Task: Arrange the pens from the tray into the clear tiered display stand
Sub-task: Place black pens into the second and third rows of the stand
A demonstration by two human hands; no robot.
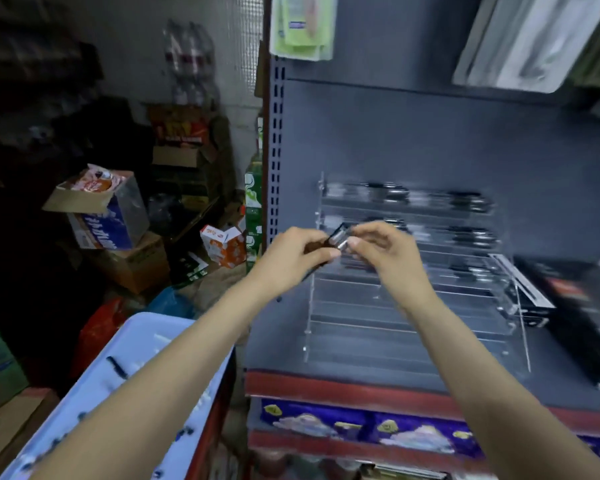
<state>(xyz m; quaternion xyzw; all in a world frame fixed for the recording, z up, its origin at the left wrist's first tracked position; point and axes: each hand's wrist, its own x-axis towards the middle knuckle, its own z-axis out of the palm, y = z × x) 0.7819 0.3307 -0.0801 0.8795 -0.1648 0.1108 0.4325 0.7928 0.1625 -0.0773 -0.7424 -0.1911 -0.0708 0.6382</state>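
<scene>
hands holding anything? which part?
Both hands pinch a small bunch of pens: left hand near the dark end, right hand at the silvery end.

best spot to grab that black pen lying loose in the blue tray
Pinch the black pen across the middle of its barrel, coming from above. It lies flat and apart on the blue tray, so both long sides look free; the left forearm crosses just beside it.

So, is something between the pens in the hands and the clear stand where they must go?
Nothing visible blocks the way. Both hands, left and right, hold the pens directly in front of the clear stand, whose lower tiers look open. The image is blurred, so small obstacles cannot be excluded.
</scene>
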